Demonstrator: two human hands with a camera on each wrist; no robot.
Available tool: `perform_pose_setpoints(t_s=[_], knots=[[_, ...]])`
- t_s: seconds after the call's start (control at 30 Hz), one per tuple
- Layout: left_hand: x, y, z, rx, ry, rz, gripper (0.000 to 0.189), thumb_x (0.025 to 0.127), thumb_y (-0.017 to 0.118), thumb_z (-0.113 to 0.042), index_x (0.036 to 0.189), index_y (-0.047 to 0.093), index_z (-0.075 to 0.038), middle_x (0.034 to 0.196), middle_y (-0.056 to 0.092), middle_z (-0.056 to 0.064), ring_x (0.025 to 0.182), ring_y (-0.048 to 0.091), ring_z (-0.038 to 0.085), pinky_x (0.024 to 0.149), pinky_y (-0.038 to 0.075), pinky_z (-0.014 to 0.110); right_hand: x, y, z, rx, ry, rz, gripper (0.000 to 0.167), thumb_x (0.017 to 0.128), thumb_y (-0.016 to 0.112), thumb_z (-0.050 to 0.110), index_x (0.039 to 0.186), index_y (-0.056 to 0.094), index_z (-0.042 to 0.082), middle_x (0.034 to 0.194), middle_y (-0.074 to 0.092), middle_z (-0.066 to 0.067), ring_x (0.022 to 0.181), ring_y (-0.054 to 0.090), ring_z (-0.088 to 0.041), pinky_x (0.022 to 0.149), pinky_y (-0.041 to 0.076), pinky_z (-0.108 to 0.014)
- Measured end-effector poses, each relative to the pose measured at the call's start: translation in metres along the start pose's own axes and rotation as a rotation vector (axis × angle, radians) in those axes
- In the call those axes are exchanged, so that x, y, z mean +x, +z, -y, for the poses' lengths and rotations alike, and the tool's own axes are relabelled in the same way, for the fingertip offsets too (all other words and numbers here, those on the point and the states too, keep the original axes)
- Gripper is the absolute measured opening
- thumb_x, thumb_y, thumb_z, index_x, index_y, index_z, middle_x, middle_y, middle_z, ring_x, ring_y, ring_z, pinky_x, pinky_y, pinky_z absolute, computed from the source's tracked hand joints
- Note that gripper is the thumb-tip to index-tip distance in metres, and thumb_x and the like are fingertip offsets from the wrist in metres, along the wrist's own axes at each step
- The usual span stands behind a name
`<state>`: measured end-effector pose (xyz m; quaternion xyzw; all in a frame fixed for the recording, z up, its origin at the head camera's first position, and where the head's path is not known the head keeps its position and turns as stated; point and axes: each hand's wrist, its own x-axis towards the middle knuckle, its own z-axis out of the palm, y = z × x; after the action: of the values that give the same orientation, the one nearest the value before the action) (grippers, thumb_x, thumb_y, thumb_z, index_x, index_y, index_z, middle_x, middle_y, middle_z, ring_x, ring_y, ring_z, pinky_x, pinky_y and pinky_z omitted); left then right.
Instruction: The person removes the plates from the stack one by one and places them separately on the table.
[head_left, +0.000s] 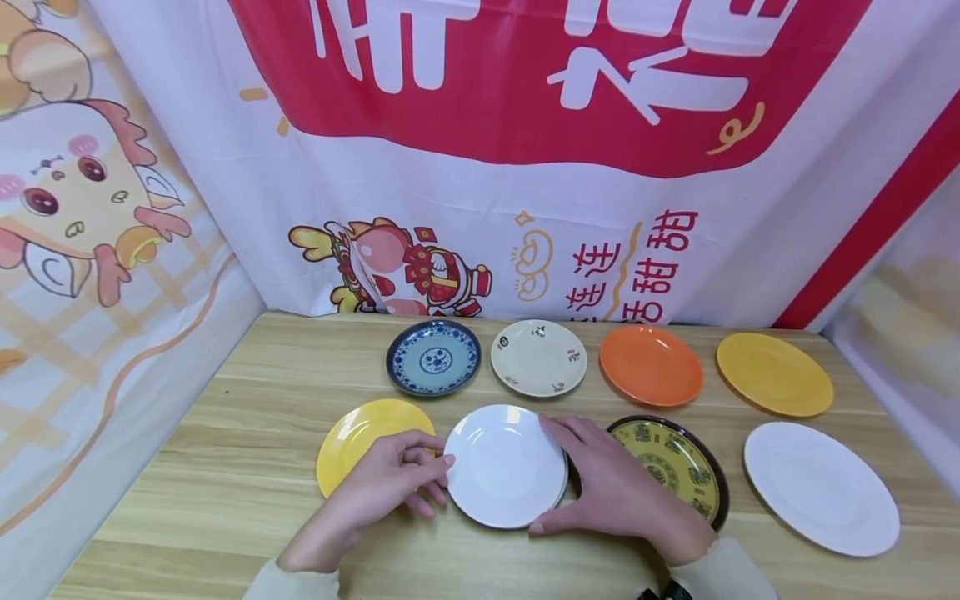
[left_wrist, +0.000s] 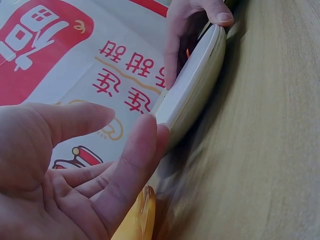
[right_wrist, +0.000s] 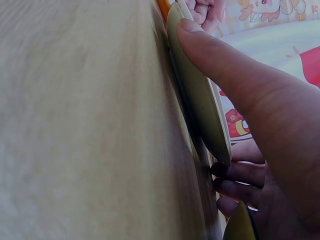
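Observation:
A small round white plate (head_left: 506, 467) sits at the front middle of the wooden table. My right hand (head_left: 600, 475) holds its right side, the thumb on the near rim and the fingers around the far right edge. In the right wrist view the thumb (right_wrist: 220, 55) lies along the rim, and the plate's pale underside (right_wrist: 195, 95) shows. At the opposite side is my left hand (head_left: 393, 475), fingers loosely extended with the fingertips right at the left rim. The left wrist view shows its thumb (left_wrist: 80, 120) apart from the plate.
Left of the white plate lies a yellow plate (head_left: 352, 442); right, a dark-rimmed patterned plate (head_left: 693, 467) and a white oval plate (head_left: 821, 487). Behind stand a blue plate (head_left: 433, 358), a cream plate (head_left: 538, 357), an orange plate (head_left: 651, 364) and another yellow plate (head_left: 775, 372).

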<state>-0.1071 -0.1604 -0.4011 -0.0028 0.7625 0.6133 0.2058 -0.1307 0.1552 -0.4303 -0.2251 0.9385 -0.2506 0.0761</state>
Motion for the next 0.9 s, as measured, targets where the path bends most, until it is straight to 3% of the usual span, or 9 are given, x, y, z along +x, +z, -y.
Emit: perform_pose_setpoints(t_s=[0.9], knots=[[-0.0051, 0.0011, -0.0048, 0.001, 0.020, 0.037, 0.065, 0.103, 0.074, -0.034, 0.146, 0.054, 0.009, 0.098, 0.079, 0.011, 0.081, 0.078, 0.024, 0.070, 0.069, 0.036, 0.0007, 0.0005, -0.0014, -0.003, -0.003, -0.008, 0.138, 0.055, 0.083, 0.093, 0.167, 0.040, 0.025, 0.165, 0.047, 0.001, 0.153, 0.045, -0.028, 0.127, 0.041, -0.059]])
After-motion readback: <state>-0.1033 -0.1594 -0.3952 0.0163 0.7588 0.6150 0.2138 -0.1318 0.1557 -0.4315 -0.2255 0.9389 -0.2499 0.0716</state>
